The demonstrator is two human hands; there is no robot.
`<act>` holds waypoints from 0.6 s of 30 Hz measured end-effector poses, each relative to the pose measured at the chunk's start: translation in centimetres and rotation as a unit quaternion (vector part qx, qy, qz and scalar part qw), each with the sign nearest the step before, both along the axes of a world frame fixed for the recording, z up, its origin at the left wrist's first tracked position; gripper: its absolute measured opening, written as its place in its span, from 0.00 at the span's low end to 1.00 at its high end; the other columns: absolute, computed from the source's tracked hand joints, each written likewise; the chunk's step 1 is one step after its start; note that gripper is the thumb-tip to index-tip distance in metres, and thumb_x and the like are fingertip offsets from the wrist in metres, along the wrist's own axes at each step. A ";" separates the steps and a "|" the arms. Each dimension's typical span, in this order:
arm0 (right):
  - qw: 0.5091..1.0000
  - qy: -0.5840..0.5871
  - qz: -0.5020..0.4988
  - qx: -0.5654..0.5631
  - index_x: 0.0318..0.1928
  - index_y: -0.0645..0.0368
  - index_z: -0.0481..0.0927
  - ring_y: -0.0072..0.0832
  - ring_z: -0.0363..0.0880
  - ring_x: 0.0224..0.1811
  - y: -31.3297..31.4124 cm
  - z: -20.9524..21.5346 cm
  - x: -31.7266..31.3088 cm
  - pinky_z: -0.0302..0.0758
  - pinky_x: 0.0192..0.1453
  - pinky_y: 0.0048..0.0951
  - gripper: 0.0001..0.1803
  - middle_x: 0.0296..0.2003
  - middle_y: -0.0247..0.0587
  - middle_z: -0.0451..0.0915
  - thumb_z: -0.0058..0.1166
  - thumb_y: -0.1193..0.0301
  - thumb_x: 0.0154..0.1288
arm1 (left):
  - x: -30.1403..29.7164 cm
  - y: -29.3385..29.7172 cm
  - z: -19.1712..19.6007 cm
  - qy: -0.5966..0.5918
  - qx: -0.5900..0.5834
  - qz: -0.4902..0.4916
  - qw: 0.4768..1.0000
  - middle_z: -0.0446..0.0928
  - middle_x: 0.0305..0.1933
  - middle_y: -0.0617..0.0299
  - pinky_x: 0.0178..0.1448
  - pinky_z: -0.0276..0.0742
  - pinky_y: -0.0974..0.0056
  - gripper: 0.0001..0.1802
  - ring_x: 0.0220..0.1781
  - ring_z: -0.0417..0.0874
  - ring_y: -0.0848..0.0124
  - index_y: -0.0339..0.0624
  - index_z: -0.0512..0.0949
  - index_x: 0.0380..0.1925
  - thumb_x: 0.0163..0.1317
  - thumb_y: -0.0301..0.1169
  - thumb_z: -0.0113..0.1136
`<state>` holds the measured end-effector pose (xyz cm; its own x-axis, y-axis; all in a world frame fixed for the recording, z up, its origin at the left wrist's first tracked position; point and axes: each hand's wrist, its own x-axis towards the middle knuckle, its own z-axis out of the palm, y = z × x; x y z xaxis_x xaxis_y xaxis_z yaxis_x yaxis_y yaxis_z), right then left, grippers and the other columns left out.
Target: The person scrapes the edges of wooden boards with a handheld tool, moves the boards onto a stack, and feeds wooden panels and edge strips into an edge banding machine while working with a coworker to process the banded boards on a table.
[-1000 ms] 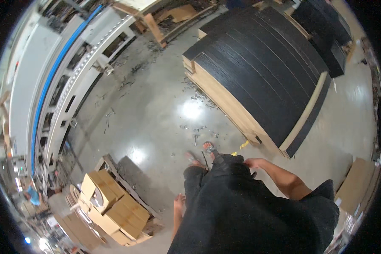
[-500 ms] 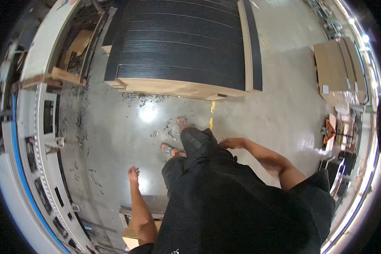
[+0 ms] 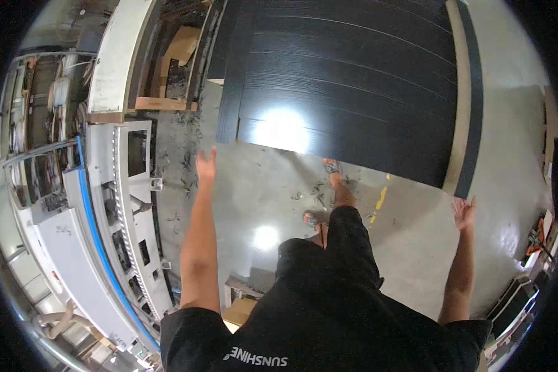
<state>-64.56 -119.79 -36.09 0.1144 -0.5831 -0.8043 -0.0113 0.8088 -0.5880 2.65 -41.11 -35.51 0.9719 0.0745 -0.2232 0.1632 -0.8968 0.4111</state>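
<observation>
A large stack of black wood-grain panels (image 3: 353,93), with thin lines across the top face, lies in front of me. A narrow black strip with a pale side (image 3: 462,111) runs along its right edge. My left hand (image 3: 206,164) is stretched forward just short of the stack's near left corner, holding nothing, fingers apart. At the near right corner, my right hand (image 3: 464,214) has its fingers spread and palm up. Its fingertips are close to the strip's end; I cannot tell whether they touch it.
A long white machine (image 3: 130,229) with a blue rail (image 3: 93,217) stands on the left. Beyond it is a wooden-edged bin with cardboard (image 3: 185,46). Dark shavings and a yellow line (image 3: 380,198) mark the floor. An orange tool or jack (image 3: 535,239) is at the right.
Both hands have reached forward and outward to the stack's near corners. I have come closer to the stack, and the view has turned, so the stack sits further right.
</observation>
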 end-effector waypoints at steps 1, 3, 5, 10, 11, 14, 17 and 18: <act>0.997 -0.044 0.054 0.043 0.73 0.56 0.66 0.34 0.72 0.69 -0.4 0.5 0.6 0.65 0.75 0.47 0.39 0.66 0.38 0.74 0.42 0.39 0.77 | 2.2 -2.5 0.3 0.008 -0.014 -0.011 1.000 0.68 0.74 0.37 0.80 0.59 0.52 0.55 0.78 0.64 0.46 0.26 0.65 0.71 0.65 0.68 0.58; 0.990 -0.042 0.116 0.072 0.76 0.45 0.62 0.35 0.67 0.74 -0.4 1.6 3.8 0.60 0.78 0.53 0.40 0.72 0.33 0.70 0.43 0.35 0.75 | 6.8 -5.0 1.3 0.011 -0.012 -0.015 1.000 0.71 0.72 0.38 0.79 0.60 0.52 0.55 0.77 0.67 0.45 0.26 0.67 0.70 0.64 0.69 0.58; 0.985 -0.015 0.164 0.057 0.76 0.46 0.63 0.35 0.67 0.74 -1.5 2.0 5.7 0.62 0.77 0.51 0.41 0.71 0.34 0.71 0.43 0.34 0.74 | 11.0 -4.7 0.8 0.155 -0.064 -0.062 0.984 0.76 0.65 0.38 0.74 0.65 0.55 0.54 0.70 0.74 0.46 0.25 0.71 0.67 0.64 0.70 0.57; 0.991 -0.007 0.107 0.076 0.77 0.49 0.62 0.35 0.65 0.76 -3.0 3.4 6.0 0.65 0.77 0.45 0.41 0.71 0.37 0.70 0.43 0.36 0.76 | 10.6 -9.6 -0.8 0.195 -0.114 -0.003 0.974 0.79 0.60 0.42 0.69 0.70 0.59 0.53 0.63 0.79 0.55 0.22 0.74 0.63 0.63 0.69 0.59; 0.990 -0.013 0.117 0.083 0.77 0.49 0.62 0.35 0.65 0.76 -3.0 2.6 7.5 0.65 0.77 0.45 0.41 0.71 0.37 0.70 0.43 0.36 0.76 | 10.8 -7.7 -1.4 0.177 -0.111 0.011 0.978 0.79 0.60 0.42 0.69 0.70 0.59 0.54 0.62 0.79 0.58 0.21 0.74 0.63 0.62 0.69 0.61; 0.986 -0.047 0.159 0.033 0.73 0.52 0.69 0.35 0.71 0.71 -0.9 5.2 6.3 0.67 0.77 0.40 0.38 0.70 0.32 0.73 0.49 0.40 0.75 | 8.7 -14.4 2.3 0.213 -0.133 0.045 0.967 0.79 0.61 0.43 0.69 0.70 0.58 0.54 0.63 0.78 0.59 0.20 0.74 0.62 0.61 0.68 0.63; 0.984 -0.094 0.081 0.128 0.72 0.53 0.71 0.35 0.73 0.70 -0.8 5.1 7.9 0.68 0.76 0.40 0.38 0.69 0.35 0.76 0.49 0.40 0.75 | 8.7 -13.6 2.8 0.222 -0.161 0.080 0.958 0.78 0.62 0.43 0.69 0.70 0.57 0.54 0.63 0.78 0.58 0.20 0.74 0.62 0.61 0.67 0.65; 0.984 -0.087 0.066 0.144 0.71 0.54 0.71 0.36 0.73 0.70 -1.1 4.9 7.9 0.68 0.76 0.41 0.37 0.69 0.36 0.76 0.49 0.41 0.75 | 8.8 -13.4 2.6 0.221 -0.161 0.083 0.958 0.78 0.62 0.43 0.69 0.70 0.57 0.54 0.63 0.78 0.58 0.20 0.74 0.62 0.61 0.67 0.65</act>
<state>-56.64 -120.84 -31.16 0.3242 -0.3052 -0.8954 -0.0471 0.9401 -0.3375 11.43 -54.47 -32.93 0.7580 0.0773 -0.6476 0.5142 -0.6816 0.5205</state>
